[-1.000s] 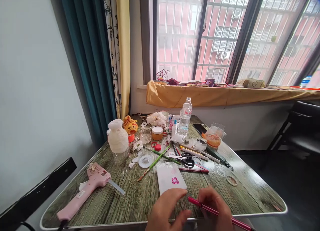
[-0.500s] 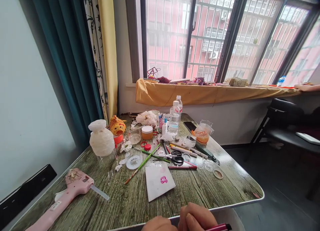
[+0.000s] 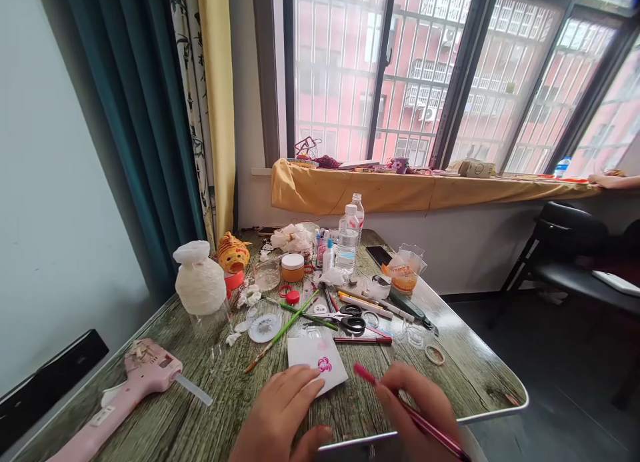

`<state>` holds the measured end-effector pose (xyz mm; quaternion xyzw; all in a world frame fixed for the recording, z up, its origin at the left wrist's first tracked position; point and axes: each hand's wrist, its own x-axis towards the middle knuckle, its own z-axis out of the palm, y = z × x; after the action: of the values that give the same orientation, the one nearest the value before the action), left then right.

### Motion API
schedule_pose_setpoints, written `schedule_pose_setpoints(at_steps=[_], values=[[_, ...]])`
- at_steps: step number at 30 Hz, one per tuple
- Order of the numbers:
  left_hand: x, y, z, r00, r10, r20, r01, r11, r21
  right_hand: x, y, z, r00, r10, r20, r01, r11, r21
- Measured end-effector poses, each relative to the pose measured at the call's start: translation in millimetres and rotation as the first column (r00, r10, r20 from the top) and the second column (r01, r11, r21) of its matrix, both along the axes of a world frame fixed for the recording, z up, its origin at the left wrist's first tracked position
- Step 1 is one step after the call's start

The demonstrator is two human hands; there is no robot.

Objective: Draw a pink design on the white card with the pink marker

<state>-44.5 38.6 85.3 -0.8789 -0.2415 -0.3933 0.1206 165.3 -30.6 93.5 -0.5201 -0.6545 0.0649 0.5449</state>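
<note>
Head view, right hand (image 3: 417, 409) fingers gripping pink pen (image 3: 400, 403), left hand (image 3: 280, 415) flat on card (image 3: 317, 369), capped jar (image 3: 293, 267)

Glue gun (image 3: 125, 389), scissors (image 3: 347, 319) — water bottle (image 3: 347, 239) behind.

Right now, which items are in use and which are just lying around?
In use:
left hand on white card
right hand holding pink pen

Lying about:
pink glue gun
scissors
water bottle
green paintbrush
orange jar
</note>
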Motion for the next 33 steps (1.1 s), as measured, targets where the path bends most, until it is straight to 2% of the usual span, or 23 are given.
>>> schedule_pose_setpoints(at_steps=[2, 4, 8, 12, 15, 18, 21, 26, 29, 33], values=[[-2, 4, -3.0, 0.995, 0.069, -0.074, -0.06, 0.992, 0.113, 15, 18, 9.9, 0.991, 0.04, 0.129, -0.041, 0.999, 0.009], [-2, 6, -8.7, 0.982, 0.11, -0.153, -0.086, 0.984, 0.158, 27, 38, 12.4, 0.974, -0.013, 0.224, 0.017, 1.0, -0.014], [2, 3, -13.0, 0.959, 0.145, -0.244, -0.113, 0.983, 0.143, 34, 75, 10.3, 0.889, -0.153, 0.431, 0.235, 0.962, -0.143], [2, 2, -9.9, 0.962, 0.119, -0.248, -0.094, 0.989, 0.111, 25, 102, 23.9, 0.786, -0.115, 0.607, 0.324, 0.913, -0.246], [1, 3, -9.0, 0.966, 0.118, -0.228, -0.098, 0.99, 0.097, 18, 120, 37.0, 0.75, -0.059, 0.659, 0.309, 0.912, -0.27], [1, 4, -8.9, 0.972, 0.108, -0.211, -0.092, 0.992, 0.084, 12, 139, 40.2, 0.712, -0.009, 0.702, 0.294, 0.912, -0.287], [2, 3, -10.3, 0.976, 0.085, -0.199, -0.072, 0.995, 0.072, 8, 151, 32.9, 0.695, 0.014, 0.719, 0.284, 0.913, -0.292], [1, 2, -15.2, 0.981, 0.102, -0.166, -0.098, 0.995, 0.037, 8, 155, 17.1, 0.698, 0.03, 0.715, 0.27, 0.914, -0.303], [0, 4, -17.0, 0.978, 0.125, -0.168, -0.107, 0.988, 0.116, 9, 155, 11.9, 0.704, 0.04, 0.709, 0.251, 0.92, -0.301], [5, 5, -21.4, 0.987, 0.032, -0.157, -0.002, 0.983, 0.186, 8, 155, 8.8, 0.715, 0.031, 0.698, 0.227, 0.935, -0.274]])
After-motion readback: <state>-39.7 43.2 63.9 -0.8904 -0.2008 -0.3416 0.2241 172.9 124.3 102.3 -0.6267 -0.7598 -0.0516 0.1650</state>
